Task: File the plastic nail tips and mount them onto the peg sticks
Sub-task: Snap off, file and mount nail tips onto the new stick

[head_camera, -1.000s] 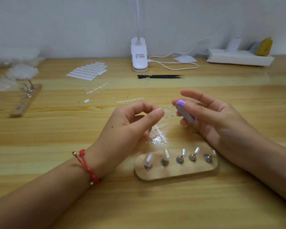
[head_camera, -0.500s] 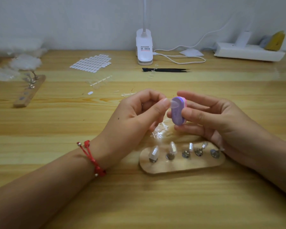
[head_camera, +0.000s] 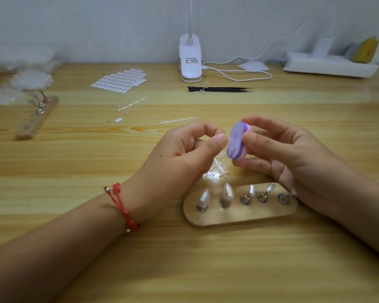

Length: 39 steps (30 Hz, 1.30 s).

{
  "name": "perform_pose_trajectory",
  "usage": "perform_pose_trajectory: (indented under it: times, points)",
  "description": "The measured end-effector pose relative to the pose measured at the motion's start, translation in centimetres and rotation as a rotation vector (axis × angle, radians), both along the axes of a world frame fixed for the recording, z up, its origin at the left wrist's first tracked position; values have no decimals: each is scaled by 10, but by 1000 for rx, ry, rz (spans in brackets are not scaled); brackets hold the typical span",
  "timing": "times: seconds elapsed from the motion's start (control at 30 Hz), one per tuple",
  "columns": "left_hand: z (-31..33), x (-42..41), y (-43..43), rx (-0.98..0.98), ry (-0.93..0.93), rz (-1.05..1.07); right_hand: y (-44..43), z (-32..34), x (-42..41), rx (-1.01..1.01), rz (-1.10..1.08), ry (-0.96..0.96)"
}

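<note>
Pale wood grain runs across the bench [head_camera: 74, 167], which meets a plain white wall. Seen from the head camera, the left hand [head_camera: 179, 162], with a red cord bracelet [head_camera: 123, 206] at its wrist, pinches a clear nail tip [head_camera: 229, 141] between curled thumb and forefinger. The tip touches the purple face of a small file block [head_camera: 236, 142], which the right hand [head_camera: 282, 154] grips between thumb and fingers. Just below the hands lies a little heap of clear plastic pieces [head_camera: 214, 171], and nearer the camera is a wooden peg base [head_camera: 239, 213] with five pegs. At least four of the pegs carry tips. Farther back lie black tweezers [head_camera: 219, 89], a sheet of white tabs [head_camera: 118, 80] and a white lamp clip [head_camera: 190, 60].
</note>
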<state>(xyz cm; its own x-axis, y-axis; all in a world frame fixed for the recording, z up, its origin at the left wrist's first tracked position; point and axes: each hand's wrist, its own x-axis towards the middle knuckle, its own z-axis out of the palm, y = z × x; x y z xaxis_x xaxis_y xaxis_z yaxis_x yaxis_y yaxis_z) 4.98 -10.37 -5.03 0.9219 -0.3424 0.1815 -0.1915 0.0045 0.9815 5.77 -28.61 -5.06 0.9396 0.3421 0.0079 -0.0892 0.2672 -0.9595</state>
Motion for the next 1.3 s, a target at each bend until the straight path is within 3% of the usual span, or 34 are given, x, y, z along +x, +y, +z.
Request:
perform_pose_trajectory:
  times: [0.83, 0.93, 1.07, 1.17, 1.3]
  points:
    - [-4, 3, 3, 78, 27, -16, 1, 0, 0, -50, 17, 15]
    - [-4, 2, 3, 74, 13, -16, 0, -1, 1, 48, -54, 46]
    - [-5, 4, 4, 63, 1, -5, 2, 0, -1, -45, 17, 13]
    - [-6, 4, 4, 48, 4, -33, 0, -1, 1, 42, -49, 44]
    - [-6, 5, 5, 39, 5, -29, 2, 0, -1, -32, 22, 24]
